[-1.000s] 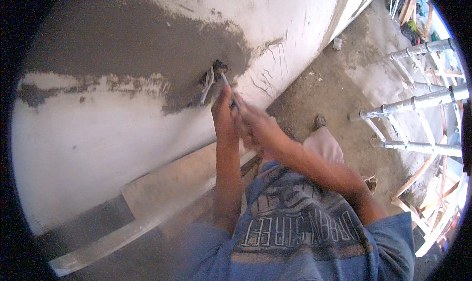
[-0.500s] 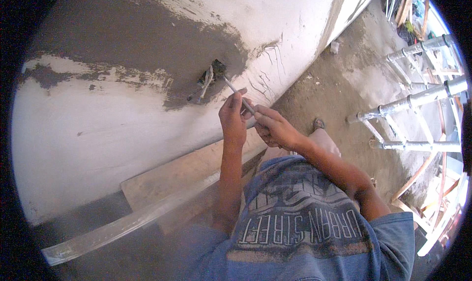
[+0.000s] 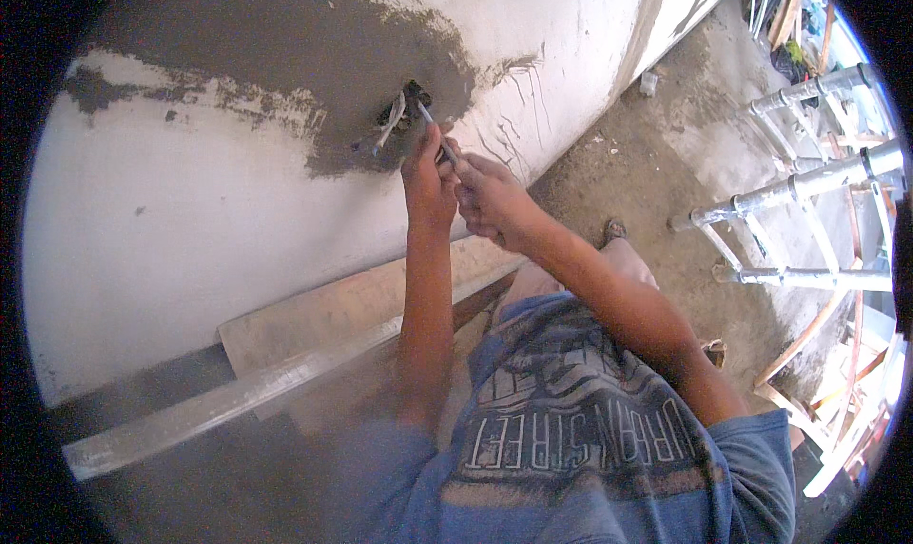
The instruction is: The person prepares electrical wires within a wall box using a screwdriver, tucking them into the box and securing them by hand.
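Slim rod (image 3: 449, 152), lower end hidden by right fingers (image 3: 468, 198), tip unclear

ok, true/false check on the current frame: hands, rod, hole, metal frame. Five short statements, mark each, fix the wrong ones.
1. The left hand and right hand are both on the rod. True.
2. The right hand is nearer the hole than the left. False: the left hand is nearer.
3. Wires stick out of the hole. True.
4. The metal frame stands on the person's left. False: the metal frame is on the right.
5. The hole sits in the dark patch on the wall. True.
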Demonstrator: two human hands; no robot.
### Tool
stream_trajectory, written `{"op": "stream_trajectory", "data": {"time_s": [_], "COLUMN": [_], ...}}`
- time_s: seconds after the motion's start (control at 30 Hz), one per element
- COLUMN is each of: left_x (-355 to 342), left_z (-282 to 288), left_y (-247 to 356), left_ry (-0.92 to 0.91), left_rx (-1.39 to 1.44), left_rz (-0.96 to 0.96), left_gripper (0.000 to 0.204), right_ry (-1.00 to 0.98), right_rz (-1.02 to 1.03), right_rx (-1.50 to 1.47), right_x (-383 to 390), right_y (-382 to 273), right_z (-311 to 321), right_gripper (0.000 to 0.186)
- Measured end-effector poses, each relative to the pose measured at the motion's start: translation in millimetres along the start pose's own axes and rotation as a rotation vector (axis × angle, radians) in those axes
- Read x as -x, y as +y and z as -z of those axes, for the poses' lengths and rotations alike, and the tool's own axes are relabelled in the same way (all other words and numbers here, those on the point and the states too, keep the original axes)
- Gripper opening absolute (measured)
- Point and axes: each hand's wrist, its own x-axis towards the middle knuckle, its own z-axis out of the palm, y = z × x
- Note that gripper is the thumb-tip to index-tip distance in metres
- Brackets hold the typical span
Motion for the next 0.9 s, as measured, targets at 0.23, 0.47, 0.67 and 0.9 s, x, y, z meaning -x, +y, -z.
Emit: {"op": "stream_trajectory", "data": {"time_s": [0.23,0.47,0.67,0.9], "left_x": [18.0,6.5,-10.3,20.2], "left_z": [-7.9,-12.6,-14.0,-7.8], "left_y": [10.7,3.9,7.0,-4.2], "left_ry": [0.067,0.024,0.036,0.023], "left_rx": [0.143,0.208,0.282,0.437], "left_rz": [0.059,0.162,0.167,-0.076], "left_gripper": [0.032,0.032,0.024,0.02], "right_ry": [-0.127,-0.058,-0.021,-0.249], "right_rz": [-0.037,-0.073,-0.084,0.143], "right_rx": [0.034,-0.139,0.02,0.626], "right_x": [15.6,15.7,4.5,6.8], "right_y": [-10.9,-10.7,-20.7,-31.5], "right_z": [11.2,7.2,3.6,41.4], "right_gripper": [0.025,0.022,0.023,0.032]}}
